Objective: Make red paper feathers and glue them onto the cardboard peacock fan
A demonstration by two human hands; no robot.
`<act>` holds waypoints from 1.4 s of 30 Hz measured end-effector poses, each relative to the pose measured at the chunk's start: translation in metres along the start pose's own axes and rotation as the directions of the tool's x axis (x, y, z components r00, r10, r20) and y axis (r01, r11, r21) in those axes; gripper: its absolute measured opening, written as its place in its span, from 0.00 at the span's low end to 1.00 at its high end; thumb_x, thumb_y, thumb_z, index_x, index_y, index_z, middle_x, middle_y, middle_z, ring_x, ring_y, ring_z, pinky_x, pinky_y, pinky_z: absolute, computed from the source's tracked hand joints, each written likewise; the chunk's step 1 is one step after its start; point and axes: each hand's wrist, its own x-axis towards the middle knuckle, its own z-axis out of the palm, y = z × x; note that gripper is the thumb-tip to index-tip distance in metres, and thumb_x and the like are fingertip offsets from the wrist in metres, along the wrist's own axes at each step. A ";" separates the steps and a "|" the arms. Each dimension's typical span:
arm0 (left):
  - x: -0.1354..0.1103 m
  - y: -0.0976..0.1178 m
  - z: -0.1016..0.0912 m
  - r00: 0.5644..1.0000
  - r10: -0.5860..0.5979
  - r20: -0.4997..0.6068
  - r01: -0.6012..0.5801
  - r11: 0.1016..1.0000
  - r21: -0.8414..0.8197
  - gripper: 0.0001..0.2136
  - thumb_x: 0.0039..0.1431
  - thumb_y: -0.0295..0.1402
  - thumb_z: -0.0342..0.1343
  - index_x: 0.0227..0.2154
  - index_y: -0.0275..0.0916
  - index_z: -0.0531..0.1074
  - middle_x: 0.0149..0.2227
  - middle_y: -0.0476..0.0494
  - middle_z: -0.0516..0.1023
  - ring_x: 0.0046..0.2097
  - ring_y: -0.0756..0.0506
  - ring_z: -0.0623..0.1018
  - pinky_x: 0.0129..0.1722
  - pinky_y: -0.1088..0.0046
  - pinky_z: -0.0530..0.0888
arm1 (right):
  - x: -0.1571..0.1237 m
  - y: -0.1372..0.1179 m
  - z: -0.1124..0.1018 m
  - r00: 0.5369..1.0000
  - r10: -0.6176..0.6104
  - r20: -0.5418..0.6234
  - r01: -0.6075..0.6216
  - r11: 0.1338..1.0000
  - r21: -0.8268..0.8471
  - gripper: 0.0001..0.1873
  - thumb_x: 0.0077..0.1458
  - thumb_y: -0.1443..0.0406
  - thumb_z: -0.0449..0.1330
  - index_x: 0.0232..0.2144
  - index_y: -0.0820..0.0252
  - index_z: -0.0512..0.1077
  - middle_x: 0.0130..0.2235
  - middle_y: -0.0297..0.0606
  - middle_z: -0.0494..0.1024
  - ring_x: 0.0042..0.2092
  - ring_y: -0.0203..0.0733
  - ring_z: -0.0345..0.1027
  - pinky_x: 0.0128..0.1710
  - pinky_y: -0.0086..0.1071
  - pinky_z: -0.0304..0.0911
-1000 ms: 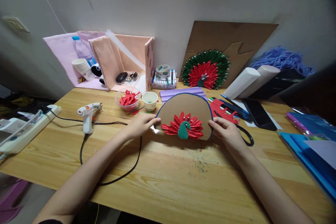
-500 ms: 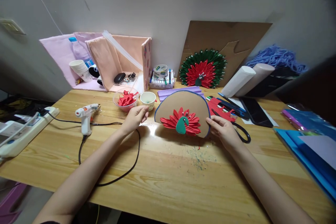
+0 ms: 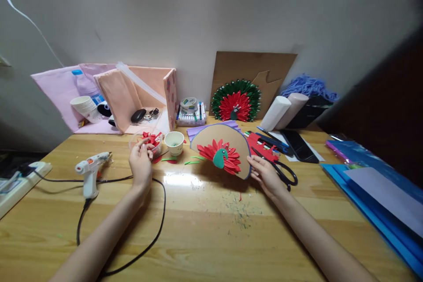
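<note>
My right hand (image 3: 266,174) pinches the lower right edge of a rounded cardboard piece (image 3: 216,133) with a blue rim, tilted above the table. On this cardboard are red folded petals (image 3: 234,165) around a green peacock body (image 3: 218,158) with an eye. My left hand (image 3: 141,165) is at the near side of a clear plastic bowl (image 3: 132,143) of red petals (image 3: 152,138). Its fingers are loosely bent and apart, and no held piece shows. Just right of the bowl stands a paper cup (image 3: 174,144). Black-handled scissors (image 3: 287,175) lie behind my right hand.
A hot glue gun (image 3: 90,174) stands at left, its black cord (image 3: 161,224) looping under my left forearm. A finished peacock (image 3: 236,103) leans on a cardboard sheet (image 3: 251,64). Blue sheets (image 3: 370,198) lie at right, a phone (image 3: 299,146) behind. Green scraps (image 3: 193,161) lie near the cup.
My left hand has moved left from in front of the cup to the bowl, its fingers loosening. The cardboard peacock now tilts more, its right side lower. The camera view has shifted.
</note>
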 end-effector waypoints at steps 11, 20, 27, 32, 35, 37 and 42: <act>-0.063 0.007 0.003 0.880 0.076 0.468 -0.250 0.913 0.322 0.23 0.50 0.33 0.61 0.51 0.41 0.68 0.12 0.60 0.60 0.15 0.54 0.62 0.21 0.80 0.63 | -0.004 0.018 0.020 0.996 -0.005 0.087 0.006 1.000 -0.010 0.25 0.39 0.47 0.64 0.22 0.58 0.60 0.15 0.21 0.55 0.14 0.24 0.42 0.12 0.21 0.41; -0.071 -0.005 0.004 0.841 -0.020 0.540 -0.187 0.927 0.326 0.17 0.55 0.35 0.53 0.47 0.39 0.72 0.11 0.56 0.64 0.14 0.53 0.64 0.17 0.79 0.62 | 0.003 0.008 0.005 0.999 -0.017 0.029 0.018 0.999 -0.035 0.25 0.35 0.45 0.66 0.23 0.58 0.66 0.17 0.26 0.63 0.18 0.30 0.55 0.16 0.24 0.52; -0.058 -0.018 0.012 0.825 -0.328 0.461 0.263 0.944 0.201 0.22 0.57 0.43 0.49 0.49 0.32 0.64 0.18 0.50 0.73 0.19 0.50 0.71 0.21 0.78 0.67 | 0.003 0.013 0.005 0.999 -0.033 0.001 0.033 0.997 -0.069 0.25 0.36 0.44 0.65 0.25 0.58 0.70 0.22 0.32 0.72 0.22 0.36 0.65 0.21 0.27 0.60; -0.056 -0.029 0.014 0.624 -0.463 0.630 0.281 0.885 0.372 0.25 0.52 0.55 0.50 0.29 0.33 0.70 0.25 0.44 0.76 0.29 0.46 0.77 0.31 0.71 0.75 | 0.000 0.019 0.008 0.999 -0.030 0.031 0.034 0.993 -0.117 0.25 0.38 0.44 0.64 0.29 0.58 0.70 0.25 0.34 0.74 0.23 0.37 0.65 0.22 0.29 0.61; -0.057 -0.032 0.015 0.618 -0.462 0.636 0.236 0.881 0.411 0.27 0.49 0.58 0.50 0.28 0.34 0.70 0.29 0.44 0.77 0.32 0.45 0.77 0.33 0.68 0.75 | 0.000 0.021 0.007 0.998 -0.049 0.048 0.057 0.983 -0.173 0.24 0.41 0.44 0.62 0.29 0.58 0.69 0.23 0.32 0.71 0.22 0.35 0.63 0.21 0.28 0.58; -0.057 -0.033 0.016 0.631 -0.469 0.618 0.189 0.866 0.464 0.29 0.48 0.61 0.48 0.26 0.34 0.70 0.27 0.43 0.77 0.29 0.45 0.76 0.31 0.69 0.74 | 0.001 0.021 0.004 0.995 -0.078 0.055 0.088 0.970 -0.227 0.22 0.44 0.45 0.60 0.27 0.58 0.68 0.22 0.30 0.69 0.23 0.35 0.61 0.22 0.28 0.57; -0.054 -0.023 0.014 0.692 -0.471 0.546 -0.024 0.742 0.670 0.33 0.55 0.59 0.35 0.15 0.36 0.68 0.15 0.44 0.70 0.21 0.46 0.73 0.27 0.70 0.70 | 0.007 0.018 -0.008 0.991 -0.110 0.077 0.132 0.915 -0.380 0.21 0.46 0.47 0.60 0.21 0.59 0.65 0.22 0.29 0.65 0.24 0.34 0.57 0.24 0.27 0.54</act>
